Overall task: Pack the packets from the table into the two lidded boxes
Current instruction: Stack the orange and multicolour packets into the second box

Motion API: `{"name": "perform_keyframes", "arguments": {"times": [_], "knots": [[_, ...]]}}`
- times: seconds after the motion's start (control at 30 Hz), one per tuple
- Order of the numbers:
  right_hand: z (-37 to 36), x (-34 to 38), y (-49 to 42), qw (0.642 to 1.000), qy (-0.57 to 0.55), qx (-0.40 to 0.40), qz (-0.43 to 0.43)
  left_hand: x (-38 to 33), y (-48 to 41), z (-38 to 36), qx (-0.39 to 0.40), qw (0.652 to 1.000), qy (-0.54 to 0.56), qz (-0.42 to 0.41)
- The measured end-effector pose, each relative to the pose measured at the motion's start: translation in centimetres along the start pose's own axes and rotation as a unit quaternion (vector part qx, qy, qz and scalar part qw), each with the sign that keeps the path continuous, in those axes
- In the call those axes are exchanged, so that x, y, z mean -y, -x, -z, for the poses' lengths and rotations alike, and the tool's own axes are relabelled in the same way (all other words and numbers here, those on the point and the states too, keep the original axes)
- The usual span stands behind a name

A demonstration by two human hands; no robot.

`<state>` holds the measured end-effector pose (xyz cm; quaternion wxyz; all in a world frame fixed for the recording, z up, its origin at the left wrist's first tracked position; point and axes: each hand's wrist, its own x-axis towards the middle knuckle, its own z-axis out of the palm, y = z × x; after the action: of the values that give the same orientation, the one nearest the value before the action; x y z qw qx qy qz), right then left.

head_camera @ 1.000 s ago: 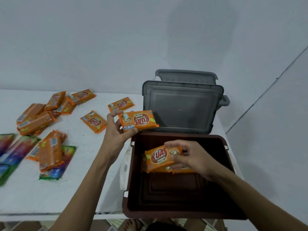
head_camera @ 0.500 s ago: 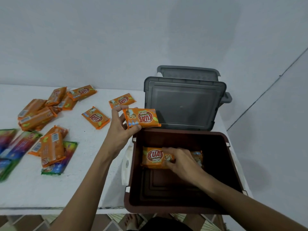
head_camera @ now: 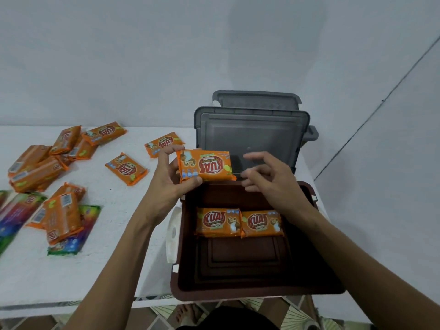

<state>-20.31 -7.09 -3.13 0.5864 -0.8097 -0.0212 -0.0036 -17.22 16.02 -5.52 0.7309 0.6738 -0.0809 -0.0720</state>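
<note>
Pale wall fills the top of the frame. Below it the white bench (head_camera: 114, 270) runs across the left, with the brown box (head_camera: 238, 296) at its right edge in centre frame. The grey lid (head_camera: 252, 139) stands open behind the box, and a second lid (head_camera: 254, 98) shows just behind the first.

**Status**
- My left hand (head_camera: 166, 184) pinches the left end of one packet (head_camera: 206, 169), thumb at the lower edge and fingers over the top. The packet hangs above the box's far rim with its label inverted.
- My right hand (head_camera: 269, 179) is wide, fingers spread and loosely curved, holding nothing. It is just beside the packet's free right end; I cannot tell whether a fingertip touches.
- A pair (head_camera: 217, 222) of packets lies side by side at the far end of the box floor, labels upright.
- Loose packets (head_camera: 126, 169) lie at left of frame, well apart from the box.

**Procedure, as I judge it**
1. Take the free end with the right hand before the left lets go.
2. Turn the packet so its label reads like the pair.
3. Lay it flat on the bare floor just below the pair, edges touching, to begin a second row.
4. Send the left hand to the loose packets.

**Caution:** the wrapper looks slick, so grip near the end seams and do not squeeze the middle.
</note>
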Motion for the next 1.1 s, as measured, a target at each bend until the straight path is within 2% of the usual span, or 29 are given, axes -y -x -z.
{"name": "perform_keyframes", "arguments": {"times": [0.1, 0.23, 0.4, 0.47, 0.57, 0.63, 0.77, 0.83, 1.0, 1.1], "knots": [[-0.6, 0.5, -0.3, 0.987, -0.135, 0.066, -0.057, -0.3, 0.1, -1.0, 0.045, 0.998, 0.045, 0.017], [-0.6, 0.2, 0.0, 0.961, -0.248, 0.079, -0.088, -0.4, 0.1, -1.6, 0.084, 0.993, 0.071, 0.038], [0.4, 0.5, 0.0, 0.965, -0.221, 0.069, -0.120, -0.9, -0.1, -1.9, 0.110, 0.992, 0.051, 0.022], [1.0, 0.7, 0.0, 0.968, -0.195, 0.091, -0.129, -0.8, -0.1, -2.3, 0.100, 0.994, 0.034, 0.002], [1.7, 0.8, 0.3, 0.959, -0.197, 0.133, -0.151, -0.9, -0.3, -2.7, 0.067, 0.996, -0.031, -0.046], [1.9, 0.6, 0.7, 0.955, -0.207, 0.135, -0.163, -0.8, -0.5, -2.8, 0.043, 0.989, -0.105, -0.094], [2.7, 0.2, 1.2, 0.945, -0.267, 0.104, -0.160, 0.4, -0.7, -2.2, -0.025, 0.940, -0.304, -0.154], [3.3, 0.0, 1.3, 0.944, -0.285, 0.083, -0.144, 1.1, -0.6, -1.7, -0.035, 0.913, -0.367, -0.175], [4.6, -0.5, 1.8, 0.960, -0.256, 0.048, -0.105, 2.7, -0.2, -1.6, -0.023, 0.883, -0.431, -0.184], [4.8, -0.8, 2.5, 0.984, -0.163, 0.021, -0.075, 3.5, 0.0, -1.6, -0.019, 0.873, -0.449, -0.192]]}}
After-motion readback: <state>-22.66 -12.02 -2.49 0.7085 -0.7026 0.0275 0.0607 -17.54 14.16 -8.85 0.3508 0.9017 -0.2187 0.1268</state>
